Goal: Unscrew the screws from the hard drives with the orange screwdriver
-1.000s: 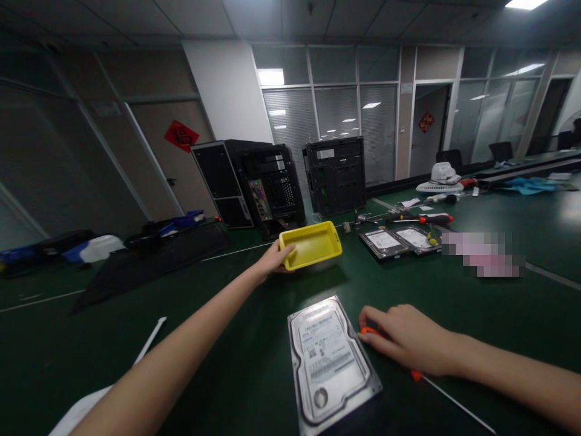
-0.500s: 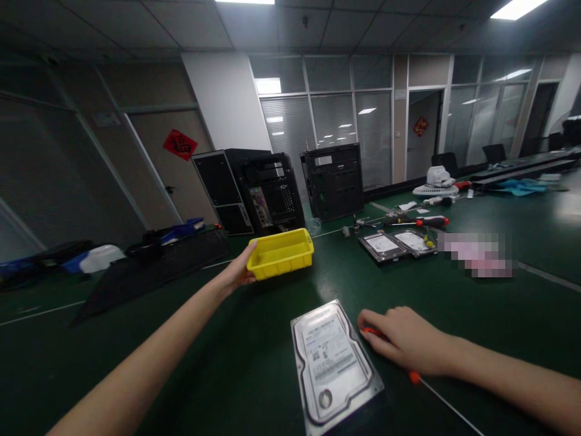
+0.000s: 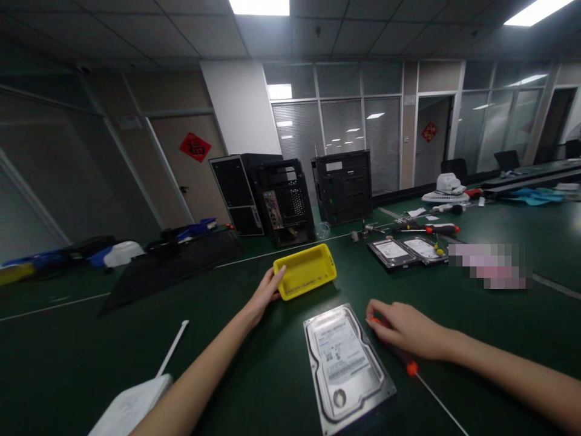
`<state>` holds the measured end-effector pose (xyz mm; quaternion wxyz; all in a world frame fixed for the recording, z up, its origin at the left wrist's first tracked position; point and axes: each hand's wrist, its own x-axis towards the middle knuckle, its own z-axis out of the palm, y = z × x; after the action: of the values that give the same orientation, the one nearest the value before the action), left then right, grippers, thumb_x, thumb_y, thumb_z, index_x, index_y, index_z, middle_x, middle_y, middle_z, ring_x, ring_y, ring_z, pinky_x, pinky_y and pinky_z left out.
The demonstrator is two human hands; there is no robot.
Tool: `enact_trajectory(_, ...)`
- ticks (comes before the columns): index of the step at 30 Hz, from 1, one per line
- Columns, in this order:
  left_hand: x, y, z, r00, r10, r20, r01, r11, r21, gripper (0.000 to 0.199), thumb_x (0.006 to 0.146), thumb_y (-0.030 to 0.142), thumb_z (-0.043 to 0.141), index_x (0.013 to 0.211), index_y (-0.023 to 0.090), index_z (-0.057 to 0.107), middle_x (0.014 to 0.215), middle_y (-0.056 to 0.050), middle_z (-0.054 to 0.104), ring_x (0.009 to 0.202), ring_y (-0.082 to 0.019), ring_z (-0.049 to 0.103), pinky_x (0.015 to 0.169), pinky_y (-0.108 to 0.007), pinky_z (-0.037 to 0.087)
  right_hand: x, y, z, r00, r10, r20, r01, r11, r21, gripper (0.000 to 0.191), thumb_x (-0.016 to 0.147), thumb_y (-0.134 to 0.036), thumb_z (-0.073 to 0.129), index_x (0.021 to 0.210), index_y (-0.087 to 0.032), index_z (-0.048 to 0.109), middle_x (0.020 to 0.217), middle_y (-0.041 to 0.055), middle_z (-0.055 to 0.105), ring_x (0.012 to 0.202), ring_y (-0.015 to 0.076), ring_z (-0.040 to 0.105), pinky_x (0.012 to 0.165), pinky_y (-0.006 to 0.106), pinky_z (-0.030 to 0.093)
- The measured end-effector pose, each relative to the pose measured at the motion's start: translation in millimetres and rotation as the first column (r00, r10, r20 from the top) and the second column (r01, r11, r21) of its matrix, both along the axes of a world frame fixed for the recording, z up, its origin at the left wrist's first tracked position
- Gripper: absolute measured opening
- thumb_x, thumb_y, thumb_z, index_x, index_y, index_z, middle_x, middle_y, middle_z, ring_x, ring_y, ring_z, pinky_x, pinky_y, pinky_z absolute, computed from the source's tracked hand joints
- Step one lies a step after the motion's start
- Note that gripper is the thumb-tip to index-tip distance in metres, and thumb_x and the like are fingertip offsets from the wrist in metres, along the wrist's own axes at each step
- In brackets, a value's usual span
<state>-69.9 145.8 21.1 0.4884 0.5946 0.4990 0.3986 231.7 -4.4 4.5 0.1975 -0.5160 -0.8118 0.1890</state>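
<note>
My left hand [image 3: 267, 292] grips the left end of a yellow plastic bin [image 3: 305, 269], thumb over its rim. The bin tilts toward me, and small dark bits, perhaps screws, lie along its near inner side. In my right hand [image 3: 403, 327] is a screwdriver [image 3: 412, 368] with a red and dark handle, its thin shaft pointing back toward me. Between the hands, a silver hard drive [image 3: 347, 369] lies label up on the green table, just left of my right hand.
Two more hard drives [image 3: 406, 251] lie beyond my right hand, near another screwdriver [image 3: 442, 229]. Opened black computer cases [image 3: 284, 203] stand at the back. A white device with an antenna [image 3: 136, 402] sits at lower left. A white fan [image 3: 447, 189] lies at far right.
My left hand has brought the yellow bin nearer and tipped it toward me, so its inside shows more. My right hand still holds the screwdriver beside the hard drive. The view has shifted slightly left.
</note>
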Motion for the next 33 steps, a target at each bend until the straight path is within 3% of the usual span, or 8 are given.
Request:
enact_trajectory(7, 12.6, -14.4, -15.2, 0.993, -0.12, -0.007, 0.119, 0.975, 0.19, 0.048, 0.082, 0.049, 0.053, 0.121, 0.022, 0.046, 0.122, -0.006, 0.057, 0.114, -0.023, 0.053, 0.098, -0.034, 0.042, 5.1, 3.3, -5.6, 0.986, 0.006, -0.168, -0.02, 0.997, -0.079, 0.026, 0.09, -0.039, 0.035, 0.094, -0.02, 0.052, 0.073, 0.0013, 0.06, 0.067, 0.0148, 0.054, 0.063, 0.026, 0.038)
enact_trajectory(13, 17.5, -9.5, -32.2, 0.979, -0.202, 0.003, 0.192, 0.936, 0.294, 0.056, 0.083, 0.04, 0.055, 0.131, 0.02, 0.034, 0.131, -0.008, 0.049, 0.119, -0.023, 0.047, 0.102, -0.036, 0.038, 4.4, -9.1, -6.1, 0.999, 0.019, -0.044, -0.021, 0.999, -0.047, 0.027, 0.086, -0.043, 0.041, 0.089, -0.021, 0.056, 0.071, 0.0008, 0.059, 0.065, 0.0151, 0.052, 0.058, 0.026, 0.034)
enact_trajectory(17, 12.4, 0.2, -43.0, 0.992, -0.117, -0.041, 0.124, 0.938, 0.323, 0.074, 0.077, 0.035, 0.064, 0.136, 0.02, 0.024, 0.131, -0.012, 0.047, 0.121, -0.026, 0.045, 0.1, -0.041, 0.039, 3.6, -15.2, -7.3, 1.0, 0.016, 0.026, -0.017, 1.0, 0.02, 0.025, 0.083, -0.044, 0.045, 0.09, -0.022, 0.056, 0.074, 0.0005, 0.06, 0.066, 0.0152, 0.052, 0.06, 0.026, 0.033)
enact_trajectory(23, 7.8, 5.1, -50.0, 0.994, -0.051, -0.095, 0.083, 0.925, 0.37, 0.083, 0.069, 0.032, 0.072, 0.136, 0.02, 0.024, 0.137, -0.015, 0.039, 0.116, -0.029, 0.049, 0.094, -0.044, 0.044, 9.2, -10.3, -7.2, 0.998, 0.025, -0.06, -0.027, 0.999, -0.037, 0.024, 0.086, -0.04, 0.043, 0.094, -0.02, 0.055, 0.074, 0.0014, 0.059, 0.065, 0.0142, 0.053, 0.057, 0.025, 0.036)
enact_trajectory(29, 9.5, -2.5, -49.5, 0.982, -0.136, -0.13, 0.175, 0.917, 0.359, 0.066, 0.085, 0.035, 0.054, 0.138, 0.019, 0.018, 0.139, -0.013, 0.039, 0.12, -0.022, 0.047, 0.1, -0.036, 0.041, 7.9, 3.1, 2.2, 0.992, 0.126, -0.013, -0.126, 0.992, -0.018, 0.029, 0.088, -0.04, 0.038, 0.098, -0.02, 0.055, 0.087, 0.0051, 0.062, 0.079, 0.0171, 0.057, 0.068, 0.028, 0.041)
enact_trajectory(33, 4.6, -6.5, -53.3, 0.975, -0.074, -0.208, 0.148, 0.918, 0.367, 0.064, 0.084, 0.03, 0.054, 0.138, 0.019, 0.021, 0.139, -0.011, 0.039, 0.126, -0.022, 0.04, 0.104, -0.036, 0.035, 1.9, 16.0, 13.3, 0.979, 0.104, 0.177, -0.102, 0.995, -0.017, 0.027, 0.091, -0.035, 0.033, 0.103, -0.02, 0.051, 0.102, 0.0085, 0.06, 0.094, 0.0209, 0.057, 0.08, 0.034, 0.042)
